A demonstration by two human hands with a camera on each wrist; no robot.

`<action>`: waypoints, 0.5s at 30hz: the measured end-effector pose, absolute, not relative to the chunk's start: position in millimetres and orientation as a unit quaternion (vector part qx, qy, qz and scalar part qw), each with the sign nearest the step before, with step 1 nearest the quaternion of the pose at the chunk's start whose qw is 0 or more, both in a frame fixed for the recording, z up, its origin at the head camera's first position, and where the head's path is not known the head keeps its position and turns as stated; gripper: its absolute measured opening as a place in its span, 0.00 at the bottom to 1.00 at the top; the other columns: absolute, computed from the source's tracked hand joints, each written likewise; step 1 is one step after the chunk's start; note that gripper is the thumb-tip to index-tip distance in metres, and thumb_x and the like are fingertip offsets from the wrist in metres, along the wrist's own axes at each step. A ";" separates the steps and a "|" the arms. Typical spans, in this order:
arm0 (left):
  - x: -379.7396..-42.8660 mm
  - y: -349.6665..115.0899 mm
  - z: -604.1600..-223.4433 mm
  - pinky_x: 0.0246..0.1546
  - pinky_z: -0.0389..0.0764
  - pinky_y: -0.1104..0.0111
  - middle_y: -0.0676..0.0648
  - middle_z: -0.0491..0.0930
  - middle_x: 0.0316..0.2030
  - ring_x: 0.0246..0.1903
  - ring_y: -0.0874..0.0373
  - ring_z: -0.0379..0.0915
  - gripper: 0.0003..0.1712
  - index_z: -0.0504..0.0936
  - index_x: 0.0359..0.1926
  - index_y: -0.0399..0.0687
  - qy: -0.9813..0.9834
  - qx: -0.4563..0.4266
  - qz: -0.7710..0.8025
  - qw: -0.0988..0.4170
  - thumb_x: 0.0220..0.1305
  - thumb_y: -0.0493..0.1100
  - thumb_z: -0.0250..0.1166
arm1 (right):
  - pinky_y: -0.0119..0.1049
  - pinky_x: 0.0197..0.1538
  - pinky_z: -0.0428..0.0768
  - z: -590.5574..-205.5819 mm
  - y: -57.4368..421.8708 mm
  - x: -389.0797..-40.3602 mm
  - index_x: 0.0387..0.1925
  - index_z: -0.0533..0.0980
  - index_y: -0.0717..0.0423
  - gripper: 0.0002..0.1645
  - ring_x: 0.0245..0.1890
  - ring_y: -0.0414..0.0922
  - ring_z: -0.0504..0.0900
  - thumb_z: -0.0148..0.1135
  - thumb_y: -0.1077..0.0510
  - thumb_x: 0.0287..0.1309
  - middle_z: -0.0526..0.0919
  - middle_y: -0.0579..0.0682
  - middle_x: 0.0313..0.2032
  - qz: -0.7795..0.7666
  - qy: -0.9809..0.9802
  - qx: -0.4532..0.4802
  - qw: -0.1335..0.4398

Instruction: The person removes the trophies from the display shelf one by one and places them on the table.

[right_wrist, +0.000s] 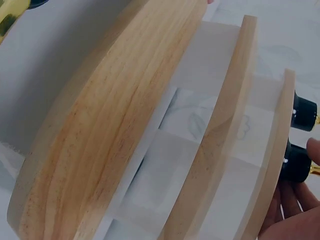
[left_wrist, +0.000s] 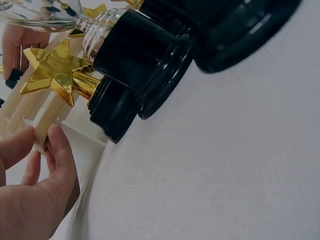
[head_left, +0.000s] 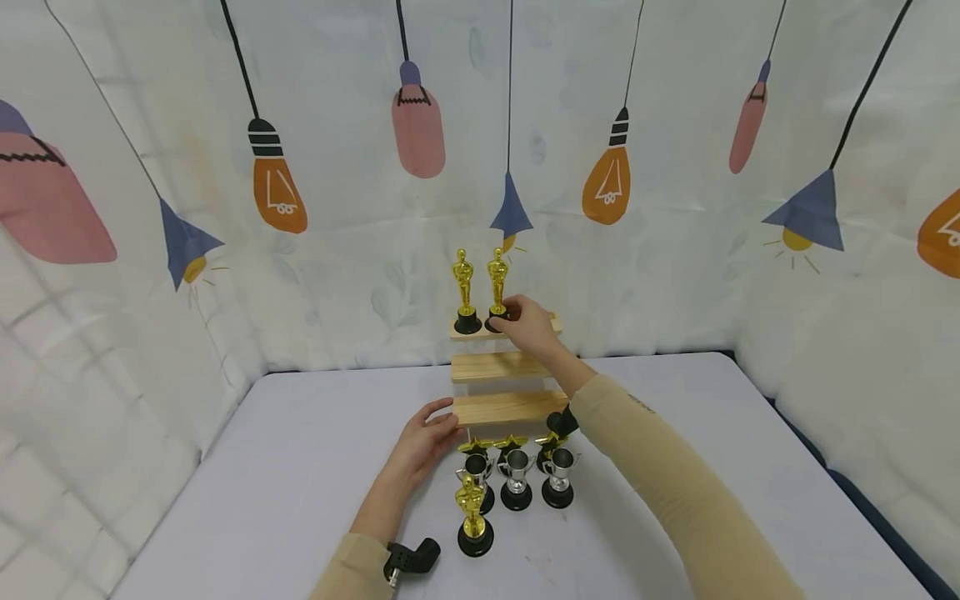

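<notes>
A gold statuette (head_left: 498, 275) stands upright on the top board (head_left: 469, 336) of a three-tier wooden stand at the centre of the head view, its black base pinched between thumb and fingers of a person's right-hand grip (head_left: 527, 327). The golden figure rises above that grip, which comes in from the lower right. Just beside it, to the left, stands a second gold statuette (head_left: 464, 290). Below are the middle board (head_left: 491, 367) and the bottom board (head_left: 510, 407), whose left end is pinched by the left-hand grip (head_left: 426, 443), as the left wrist view shows. At lower centre, in front of the stand, three gold star trophies (head_left: 511, 441) line up behind three silver cups (head_left: 517, 467), with a third gold statuette (head_left: 472, 504) nearest the camera. All stand on a pale tabletop (head_left: 315, 475). A black device (head_left: 414, 557) sits on the left wrist, above a tan sleeve (head_left: 352, 571). Behind hangs a white backdrop (head_left: 345, 267) printed with lamps and bulbs.
</notes>
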State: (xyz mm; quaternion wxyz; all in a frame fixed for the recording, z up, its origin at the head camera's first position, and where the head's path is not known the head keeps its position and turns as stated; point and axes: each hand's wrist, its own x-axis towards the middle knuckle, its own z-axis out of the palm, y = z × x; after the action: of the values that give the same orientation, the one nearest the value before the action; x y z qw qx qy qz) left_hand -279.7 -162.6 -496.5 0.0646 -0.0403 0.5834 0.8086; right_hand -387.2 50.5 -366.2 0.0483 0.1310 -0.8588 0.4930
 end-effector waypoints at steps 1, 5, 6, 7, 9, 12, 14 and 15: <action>-279.5 -162.0 -496.4 0.48 0.84 0.66 0.36 0.77 0.51 0.43 0.55 0.81 0.30 0.63 0.72 0.32 0.585 -0.040 0.807 0.064 0.74 0.30 0.60 | 0.49 0.58 0.78 -366.4 50.6 -387.0 0.67 0.71 0.60 0.30 0.56 0.53 0.77 0.66 0.52 0.70 0.78 0.57 0.57 0.492 -0.860 0.130 0.051; -279.5 -160.5 -497.0 0.48 0.84 0.66 0.36 0.77 0.51 0.42 0.55 0.81 0.29 0.64 0.72 0.32 0.582 -0.039 0.810 0.066 0.74 0.29 0.59 | 0.49 0.56 0.79 -367.0 51.4 -385.1 0.65 0.73 0.61 0.27 0.54 0.53 0.78 0.66 0.53 0.70 0.79 0.57 0.54 0.493 -0.858 0.127 0.060; -279.6 -160.2 -497.1 0.48 0.84 0.67 0.36 0.77 0.50 0.42 0.55 0.81 0.28 0.64 0.71 0.32 0.580 -0.041 0.811 0.067 0.74 0.29 0.59 | 0.49 0.56 0.79 -367.1 51.7 -384.5 0.64 0.73 0.61 0.27 0.53 0.53 0.78 0.66 0.53 0.70 0.79 0.57 0.54 0.495 -0.857 0.127 0.062; -279.7 -160.1 -497.3 0.48 0.84 0.67 0.36 0.77 0.50 0.42 0.55 0.81 0.28 0.64 0.71 0.32 0.579 -0.040 0.812 0.067 0.74 0.28 0.59 | 0.48 0.56 0.79 -367.3 52.1 -384.1 0.64 0.73 0.61 0.27 0.53 0.53 0.78 0.67 0.54 0.70 0.79 0.57 0.53 0.496 -0.857 0.126 0.063; -279.7 -160.1 -497.2 0.48 0.84 0.66 0.36 0.77 0.50 0.42 0.55 0.81 0.28 0.64 0.71 0.32 0.578 -0.039 0.812 0.065 0.74 0.29 0.59 | 0.48 0.56 0.79 -366.5 52.3 -382.8 0.63 0.74 0.61 0.27 0.53 0.53 0.78 0.67 0.54 0.70 0.79 0.57 0.53 0.501 -0.854 0.128 0.064; -279.0 -160.3 -495.8 0.48 0.84 0.66 0.36 0.78 0.50 0.42 0.55 0.81 0.28 0.65 0.71 0.32 0.582 -0.040 0.810 0.059 0.73 0.29 0.60 | 0.49 0.55 0.80 -364.5 52.5 -380.6 0.63 0.74 0.61 0.26 0.52 0.53 0.78 0.67 0.53 0.69 0.79 0.57 0.53 0.505 -0.851 0.130 0.064; -278.4 -160.6 -494.7 0.48 0.84 0.66 0.36 0.78 0.50 0.42 0.55 0.81 0.28 0.65 0.71 0.32 0.585 -0.040 0.808 0.058 0.73 0.29 0.60 | 0.48 0.54 0.80 -362.9 52.7 -379.0 0.61 0.74 0.61 0.26 0.52 0.53 0.78 0.68 0.53 0.69 0.80 0.57 0.52 0.508 -0.849 0.129 0.064; -278.2 -160.8 -494.4 0.49 0.84 0.65 0.35 0.78 0.50 0.42 0.55 0.81 0.28 0.65 0.71 0.32 0.586 -0.040 0.807 0.058 0.74 0.29 0.60 | 0.48 0.54 0.80 -362.3 53.0 -378.2 0.61 0.74 0.61 0.26 0.52 0.53 0.79 0.68 0.52 0.69 0.80 0.56 0.52 0.510 -0.848 0.129 0.064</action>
State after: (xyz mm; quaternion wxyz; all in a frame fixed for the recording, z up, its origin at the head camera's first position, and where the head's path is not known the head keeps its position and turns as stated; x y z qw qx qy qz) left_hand -278.2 -160.8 -494.4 0.0578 -0.0398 0.5865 0.8069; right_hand -378.2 53.0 -362.3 0.0642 0.1287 -0.8479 0.5102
